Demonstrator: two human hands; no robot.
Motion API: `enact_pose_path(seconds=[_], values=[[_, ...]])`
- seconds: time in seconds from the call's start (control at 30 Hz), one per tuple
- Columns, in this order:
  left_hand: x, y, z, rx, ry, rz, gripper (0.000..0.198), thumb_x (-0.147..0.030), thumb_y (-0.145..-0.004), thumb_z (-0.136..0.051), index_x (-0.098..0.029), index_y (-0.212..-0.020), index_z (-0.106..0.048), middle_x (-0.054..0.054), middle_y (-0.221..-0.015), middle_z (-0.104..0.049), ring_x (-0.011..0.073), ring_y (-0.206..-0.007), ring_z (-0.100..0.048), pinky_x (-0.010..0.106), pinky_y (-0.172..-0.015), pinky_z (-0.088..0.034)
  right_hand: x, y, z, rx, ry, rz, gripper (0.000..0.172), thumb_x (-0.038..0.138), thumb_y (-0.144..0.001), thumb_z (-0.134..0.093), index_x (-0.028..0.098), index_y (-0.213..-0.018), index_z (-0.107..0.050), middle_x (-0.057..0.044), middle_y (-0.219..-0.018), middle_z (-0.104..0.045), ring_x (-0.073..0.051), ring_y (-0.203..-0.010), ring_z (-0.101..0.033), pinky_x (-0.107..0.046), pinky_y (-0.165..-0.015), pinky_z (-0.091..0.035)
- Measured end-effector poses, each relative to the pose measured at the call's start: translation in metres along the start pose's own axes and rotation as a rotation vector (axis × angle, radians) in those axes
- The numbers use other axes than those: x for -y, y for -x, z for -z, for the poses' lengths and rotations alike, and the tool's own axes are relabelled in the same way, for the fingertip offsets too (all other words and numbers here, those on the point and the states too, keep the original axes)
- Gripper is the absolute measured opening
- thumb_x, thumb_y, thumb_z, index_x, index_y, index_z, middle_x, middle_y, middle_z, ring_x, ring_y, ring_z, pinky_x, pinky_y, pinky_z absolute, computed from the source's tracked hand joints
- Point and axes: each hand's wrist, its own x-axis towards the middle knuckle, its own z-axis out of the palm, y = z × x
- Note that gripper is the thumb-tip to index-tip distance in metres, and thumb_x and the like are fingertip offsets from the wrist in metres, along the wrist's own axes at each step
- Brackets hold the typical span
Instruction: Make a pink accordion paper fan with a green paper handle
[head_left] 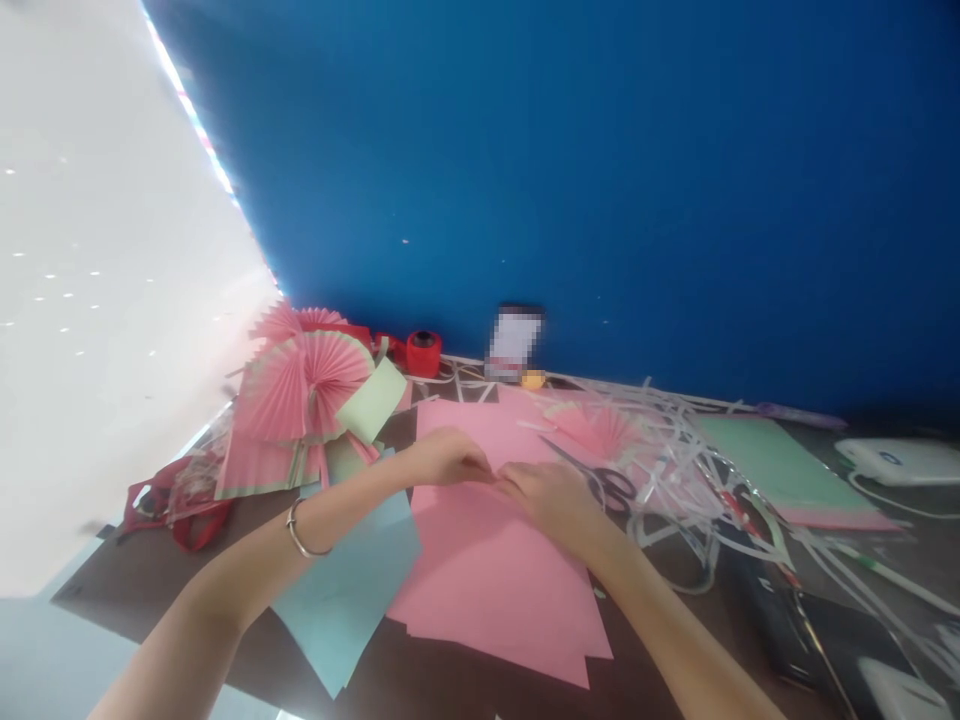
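My left hand (451, 457), with a silver bangle (295, 530) on its wrist, is closed over the stack of pink paper (495, 590). Coming from the other side, my right hand (551, 500) is closed too. Their fingertips meet in a pinch above the middle of the sheets; whatever is between them is hidden or too small to tell. Scissors (600, 478) with dark handles lie just beyond my right hand. Light blue paper (349, 585) lies partly under the left edge of the pink stack, below my left forearm.
Pleated pink paper fans (307, 385) stand at the back left near a pale green piece (373, 400). A red tape roll (424, 354) sits by the blue wall (570, 180). Tangled white strips (675, 470) cover the right side, before green sheets (780, 465) and a white device (900, 462).
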Motion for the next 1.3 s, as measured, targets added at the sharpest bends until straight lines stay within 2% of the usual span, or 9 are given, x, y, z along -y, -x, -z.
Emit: enact_pose_path(seconds=[0.23,0.4,0.53,0.7,0.8,0.93,1.03,1.17,1.3], values=[[0.016,0.009,0.009,0.036,-0.054,0.001,0.035,-0.045,-0.078,-0.055,-0.016,-0.061,-0.066,-0.001,-0.056,-0.062,0.0067,-0.047,-0.044,0.021,-0.047,-0.027,-0.017,0.006,0.004,0.081,-0.077,0.008,0.032,0.032,-0.090,-0.038,0.021,-0.063,-0.054,-0.002,-0.064,-0.063,-0.015,-0.057,-0.054,-0.027,-0.053,-0.029],[0.029,0.019,0.013,0.017,-0.197,0.005,0.050,-0.052,-0.079,-0.051,-0.015,-0.045,-0.052,-0.002,-0.042,-0.045,0.0070,-0.043,-0.029,0.025,-0.046,-0.019,-0.032,0.013,0.007,0.165,-0.283,-0.018,0.030,0.031,-0.089,-0.037,0.022,-0.066,-0.055,-0.001,-0.069,-0.064,-0.016,-0.065,-0.056,-0.026,-0.059,-0.036],[0.035,0.024,0.016,0.002,-0.146,0.022,0.053,-0.055,-0.077,-0.051,-0.015,-0.042,-0.046,-0.003,-0.042,-0.040,0.0071,-0.044,-0.026,0.026,-0.046,-0.019,-0.037,0.017,0.009,0.165,-0.428,-0.074,0.031,0.034,-0.089,-0.036,0.023,-0.074,-0.060,-0.002,-0.076,-0.065,-0.017,-0.071,-0.057,-0.027,-0.065,-0.040],[0.044,0.033,0.024,0.069,0.085,0.085,0.040,-0.047,-0.075,-0.058,-0.013,-0.055,-0.059,-0.002,-0.048,-0.048,0.0066,-0.046,-0.034,0.021,-0.046,-0.027,-0.041,0.020,0.011,0.161,-0.474,-0.115,0.030,0.034,-0.087,-0.039,0.022,-0.072,-0.062,-0.002,-0.077,-0.067,-0.018,-0.073,-0.059,-0.028,-0.068,-0.044],[0.049,0.039,0.026,0.066,0.189,0.166,0.036,-0.046,-0.072,-0.061,-0.012,-0.062,-0.065,0.000,-0.052,-0.054,0.0071,-0.048,-0.040,0.019,-0.045,-0.029,-0.042,0.023,0.008,0.123,-0.536,-0.177,0.026,0.036,-0.084,-0.043,0.022,-0.079,-0.065,-0.004,-0.088,-0.069,-0.019,-0.080,-0.062,-0.029,-0.071,-0.047],[0.052,0.043,0.025,0.025,0.215,0.151,0.035,-0.044,-0.072,-0.061,-0.010,-0.066,-0.069,0.002,-0.056,-0.060,0.0074,-0.050,-0.043,0.018,-0.046,-0.031,-0.043,0.026,0.000,0.063,-0.707,-0.297,0.032,0.039,-0.074,-0.057,0.020,-0.098,-0.064,-0.007,-0.098,-0.069,-0.020,-0.081,-0.066,-0.031,-0.075,-0.052],[0.054,0.045,0.023,-0.002,0.213,0.134,0.035,-0.044,-0.073,-0.062,-0.010,-0.066,-0.070,0.002,-0.055,-0.061,0.0069,-0.048,-0.041,0.018,-0.046,-0.032,-0.045,0.028,-0.005,0.024,-0.804,-0.354,0.035,0.042,-0.069,-0.062,0.017,-0.092,-0.067,-0.008,-0.089,-0.071,-0.021,-0.077,-0.067,-0.033,-0.075,-0.054],[0.058,0.047,0.023,0.000,0.233,0.165,0.034,-0.043,-0.073,-0.062,-0.011,-0.071,-0.072,0.003,-0.058,-0.063,0.0077,-0.050,-0.045,0.018,-0.047,-0.033,-0.051,0.033,-0.011,-0.002,-0.898,-0.367,0.033,0.042,-0.066,-0.065,0.015,-0.084,-0.069,-0.011,-0.091,-0.071,-0.025,-0.082,-0.067,-0.036,-0.078,-0.054],[0.058,0.048,0.024,0.016,0.187,0.163,0.029,-0.039,-0.075,-0.061,-0.012,-0.074,-0.072,0.003,-0.063,-0.067,0.0089,-0.052,-0.050,0.018,-0.048,-0.034,-0.055,0.036,-0.017,-0.045,-0.822,-0.355,0.029,0.040,-0.072,-0.061,0.016,-0.086,-0.069,-0.010,-0.092,-0.071,-0.024,-0.084,-0.067,-0.037,-0.078,-0.054]])
